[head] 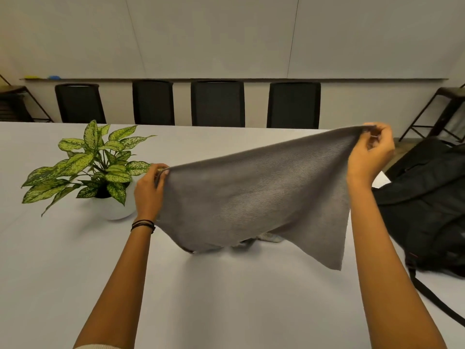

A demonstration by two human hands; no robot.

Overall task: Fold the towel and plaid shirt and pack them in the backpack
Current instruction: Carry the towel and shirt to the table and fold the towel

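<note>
The grey towel [251, 197] hangs slanted over the surface [214, 298], left hand [148, 192] and right hand [370, 157] each with a grip pinched on a top corner (the right held higher), so it could fold crooked, or a loose pinch could drop it.

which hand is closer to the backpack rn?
Right. The right hand pinches a towel corner just beside the backpack; the left hand holds the opposite corner, far across the towel, next to the potted plant.

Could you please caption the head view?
Grey towel held above the table by left hand and right hand, backpack alongside.
</note>
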